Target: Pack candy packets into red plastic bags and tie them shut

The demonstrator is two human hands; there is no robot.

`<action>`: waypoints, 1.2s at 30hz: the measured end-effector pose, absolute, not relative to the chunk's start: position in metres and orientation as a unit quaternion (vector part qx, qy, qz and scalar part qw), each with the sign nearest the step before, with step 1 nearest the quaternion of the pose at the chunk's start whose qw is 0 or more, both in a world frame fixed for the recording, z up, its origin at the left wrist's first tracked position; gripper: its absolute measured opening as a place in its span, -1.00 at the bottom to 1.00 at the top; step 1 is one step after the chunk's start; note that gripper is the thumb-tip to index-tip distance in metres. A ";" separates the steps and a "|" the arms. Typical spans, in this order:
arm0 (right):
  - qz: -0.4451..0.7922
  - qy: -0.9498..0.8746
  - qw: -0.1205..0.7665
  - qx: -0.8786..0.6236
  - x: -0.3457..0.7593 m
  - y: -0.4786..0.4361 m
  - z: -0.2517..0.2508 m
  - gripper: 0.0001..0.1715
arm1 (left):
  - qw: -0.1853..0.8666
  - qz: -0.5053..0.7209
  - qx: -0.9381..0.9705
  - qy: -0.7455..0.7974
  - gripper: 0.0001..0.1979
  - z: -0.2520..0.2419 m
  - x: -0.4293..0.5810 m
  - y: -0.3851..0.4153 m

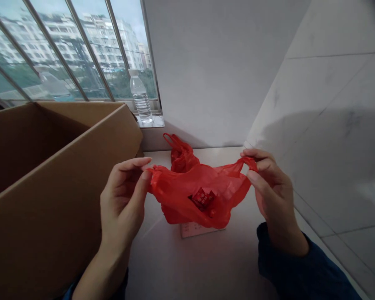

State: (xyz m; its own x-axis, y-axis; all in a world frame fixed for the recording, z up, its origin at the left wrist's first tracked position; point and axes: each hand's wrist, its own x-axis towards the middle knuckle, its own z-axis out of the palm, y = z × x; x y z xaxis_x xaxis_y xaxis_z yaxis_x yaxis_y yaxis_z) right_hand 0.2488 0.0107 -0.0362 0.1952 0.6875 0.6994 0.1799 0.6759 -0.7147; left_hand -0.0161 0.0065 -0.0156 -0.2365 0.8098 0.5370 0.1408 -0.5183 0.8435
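A red plastic bag (pixel 181 191) is stretched between my two hands above a white surface, its mouth spread wide. My left hand (pixel 125 200) pinches the bag's left edge between thumb and fingers. On the other side, my right hand (pixel 271 187) grips the loop of its right handle. Inside the bag lie small dark red packets (pixel 202 198) with pale printing, too small to read. Beneath the bag, part of a flat pale printed piece (pixel 200 230) shows; the rest of it is covered.
Behind stands another red plastic bag (pixel 183 155), bunched up near the wall. A tall open cardboard box (pixel 65 200) takes up the left side. On the window sill is a clear bottle (pixel 141 98). A tiled wall (pixel 340 166) bounds the right.
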 end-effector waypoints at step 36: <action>0.418 -0.620 0.566 -0.347 0.185 0.022 -0.068 -0.65 | 0.422 0.424 0.710 0.372 -0.17 -0.065 0.025 0.011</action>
State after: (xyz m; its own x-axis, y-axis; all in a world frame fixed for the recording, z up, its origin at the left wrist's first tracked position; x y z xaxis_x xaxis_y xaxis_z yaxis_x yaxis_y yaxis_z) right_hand 0.1852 0.0216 -0.0677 -0.1173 0.9034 0.4125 -0.0428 0.4104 -0.9109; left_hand 0.0255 0.0109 -0.0650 0.3642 0.8856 0.2882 0.1697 -0.3674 0.9144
